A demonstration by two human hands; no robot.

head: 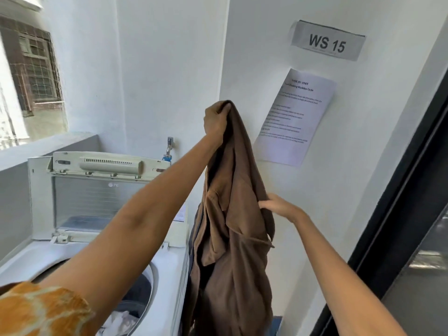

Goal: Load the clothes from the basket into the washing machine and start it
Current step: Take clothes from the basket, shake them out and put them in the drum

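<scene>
White wall [278, 166] filling the right and rear of the view, meeting a dark door frame [397, 238] at far right. Top-loading washing machine [167, 270] at lower left, its lid [101, 197] raised upright against the rear; the drum opening [143, 292] shows dark and pale clothes already inside. Brown garment [232, 238] hanging lengthwise in the air just to the right of the machine, in front of the wall, its lower end running out of view at the bottom edge. Left arm with an orange patterned sleeve [41, 309] reaching diagonally across the machine. Printed instruction sheet [295, 117] fixed to the wall behind the garment, with a sign reading "WS 15" [327, 41] above it. Left hand [214, 121], raised, its fingers clenched round the top of the garment and carrying it. Right hand [276, 204], lower, its fingers pinching the garment's right edge at mid-height. Tap [169, 147] with a blue fitting on the wall behind the machine. A blue object [275, 324] shows at the bottom edge below the garment; what it is cannot be told.
</scene>
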